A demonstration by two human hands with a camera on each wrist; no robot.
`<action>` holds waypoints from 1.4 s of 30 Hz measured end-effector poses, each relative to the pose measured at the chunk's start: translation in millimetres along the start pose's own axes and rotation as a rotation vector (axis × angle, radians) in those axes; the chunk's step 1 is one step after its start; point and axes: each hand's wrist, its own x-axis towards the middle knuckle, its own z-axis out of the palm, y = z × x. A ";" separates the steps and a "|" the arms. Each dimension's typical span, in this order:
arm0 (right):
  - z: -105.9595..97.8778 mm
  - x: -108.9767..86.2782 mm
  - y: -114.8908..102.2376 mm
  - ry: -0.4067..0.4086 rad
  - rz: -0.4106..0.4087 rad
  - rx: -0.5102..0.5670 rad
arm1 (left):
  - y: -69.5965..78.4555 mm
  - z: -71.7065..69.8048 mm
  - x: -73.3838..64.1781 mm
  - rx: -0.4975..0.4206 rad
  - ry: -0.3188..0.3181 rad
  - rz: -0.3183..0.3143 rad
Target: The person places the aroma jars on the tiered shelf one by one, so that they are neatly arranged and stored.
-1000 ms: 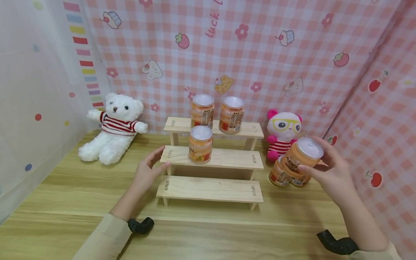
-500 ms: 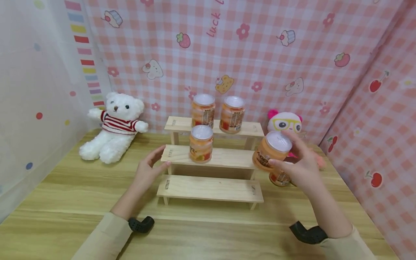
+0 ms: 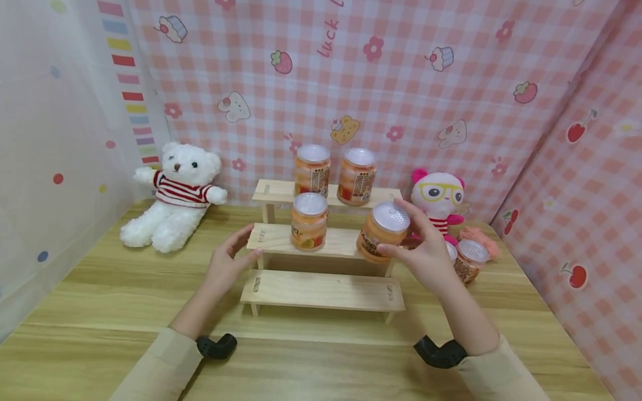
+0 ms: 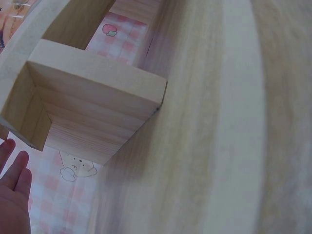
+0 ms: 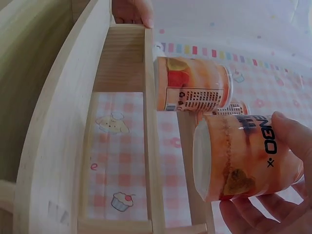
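My right hand (image 3: 426, 250) grips an orange fruit jar (image 3: 381, 234) with a pale lid, thumb in front and fingers behind. The jar is tilted over the right part of the middle board of a three-step wooden shelf (image 3: 321, 291). In the right wrist view a gap shows between the held jar's base (image 5: 202, 161) and that board. Another jar (image 3: 309, 223) stands on the middle board, and two jars, left (image 3: 312, 172) and right (image 3: 357, 177), stand on the top board. My left hand (image 3: 233, 267) rests at the middle board's left end, its fingers (image 4: 14, 178) fairly straight.
Two more jars stand on the wooden table at the right, one in view (image 3: 470, 262), the other mostly behind my right hand. A white teddy bear (image 3: 178, 197) sits left of the shelf, a pink-eared panda toy (image 3: 438, 195) at the right. A checked cloth (image 3: 321, 72) hangs behind.
My right hand has carried the jar leftward from above the table jars to over the middle board. Those jars and the panda are less covered now. My left hand has stayed put.
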 end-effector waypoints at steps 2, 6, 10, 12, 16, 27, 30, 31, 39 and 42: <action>4.8 1.9 1.8 -0.003 0.004 0.016 | -0.1 0.0 0.1 -0.004 -0.001 -0.006; 14.9 6.1 3.9 -0.010 -0.009 0.061 | 1.1 -0.1 -0.4 -0.007 -0.004 -0.013; 24.7 10.9 4.3 -0.002 -0.011 0.083 | 1.8 0.3 -0.3 -0.004 0.003 -0.012; 29.0 13.3 4.9 0.008 -0.009 0.084 | 2.0 0.4 -0.3 0.000 0.003 -0.012; 36.9 17.3 6.4 0.019 -0.002 0.079 | 2.1 -0.2 -0.7 0.001 -0.002 -0.018; 46.8 24.7 11.1 0.039 0.019 0.064 | 7.5 -1.2 -1.5 -0.009 -0.019 -0.046; 48.5 26.7 13.1 0.041 0.023 0.055 | 9.8 -1.3 -2.0 -0.015 -0.021 -0.048; 49.0 27.2 13.5 0.042 0.025 0.051 | 9.7 -1.3 -2.0 -0.012 -0.021 -0.048; 49.4 29.6 12.4 0.047 0.045 0.032 | 1.3 -1.1 -0.9 0.005 -0.011 -0.024; 49.4 30.9 12.9 0.038 0.049 0.019 | 0.6 -0.7 -0.5 0.004 -0.007 -0.007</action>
